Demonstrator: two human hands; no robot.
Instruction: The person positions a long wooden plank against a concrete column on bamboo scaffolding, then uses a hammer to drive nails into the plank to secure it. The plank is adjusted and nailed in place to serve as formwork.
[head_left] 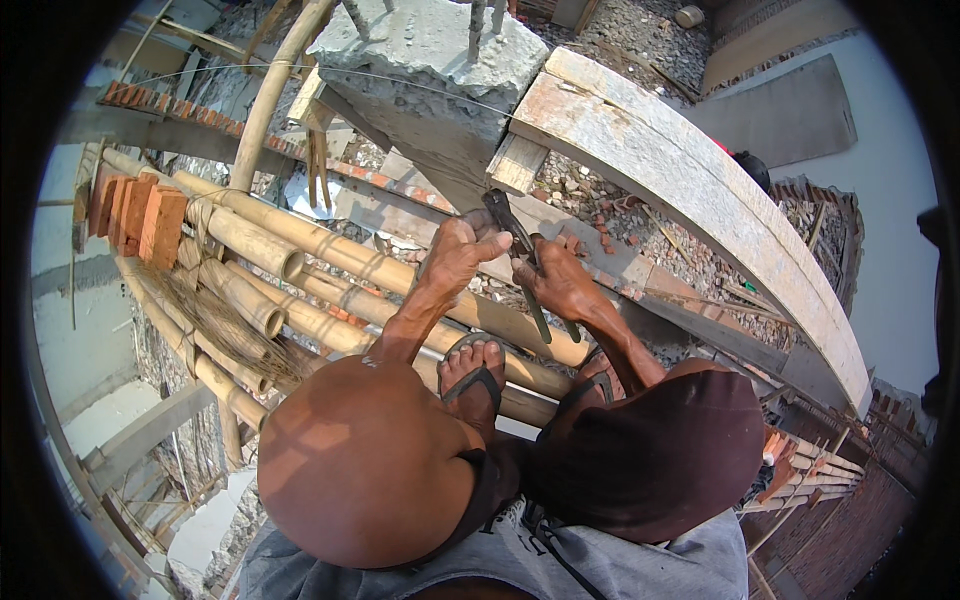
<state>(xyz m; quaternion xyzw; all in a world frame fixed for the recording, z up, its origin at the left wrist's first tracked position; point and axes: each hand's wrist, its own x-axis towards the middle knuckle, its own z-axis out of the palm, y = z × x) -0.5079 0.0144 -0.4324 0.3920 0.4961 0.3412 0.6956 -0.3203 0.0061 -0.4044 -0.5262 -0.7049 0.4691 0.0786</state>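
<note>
My right hand (560, 282) is wrapped round a pair of dark pincers (498, 207). Their jaws point up and away from me, and the two handles stick out below my fingers. Beside the jaws, my left hand (458, 250) is closed, its thumb pressed toward the tool. Whatever its fingers pinch is too small or hidden to make out. Just beyond the jaws is the end of a short wooden block (517, 163), under a long pale board (640, 150). A rough concrete column top (430, 70) with steel bars standing up from it is close by.
I squat in sandals on lashed bamboo poles (350, 262), with gaps and rubble below. Red bricks (160, 228) are stacked at the left, near an upright bamboo pole (268, 110). A thin line (400, 80) crosses the column. Thin loose wires (235, 325) lie over the poles.
</note>
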